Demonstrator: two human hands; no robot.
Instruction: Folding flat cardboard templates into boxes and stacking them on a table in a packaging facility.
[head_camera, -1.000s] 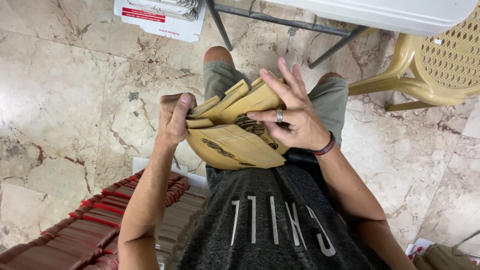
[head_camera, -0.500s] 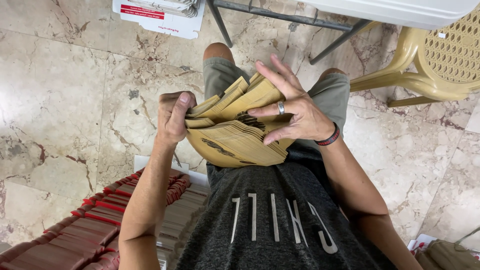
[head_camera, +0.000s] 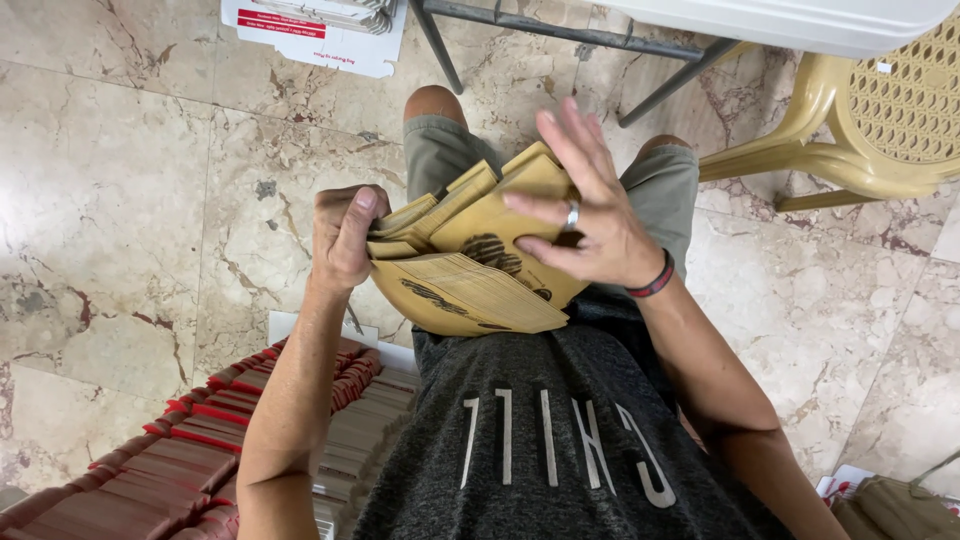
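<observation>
The left hand (head_camera: 345, 240) grips a fanned stack of brown paper bags (head_camera: 470, 265); the right hand (head_camera: 585, 225), fingers spread, presses flat on top, mid-sorting.

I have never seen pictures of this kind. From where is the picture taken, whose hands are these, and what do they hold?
There is no machine here. The camera sits on a person's head and looks down, so you see that person's own body, knees and arms. The left hand grips one end of a fanned stack of brown paper envelopes over the lap. The right hand, with a ring and a dark wristband, lies open on top of the stack, fingers spread. At lower left is a box with rows of red-edged packets. The floor is marble tile; a yellow plastic chair stands at upper right.
</observation>
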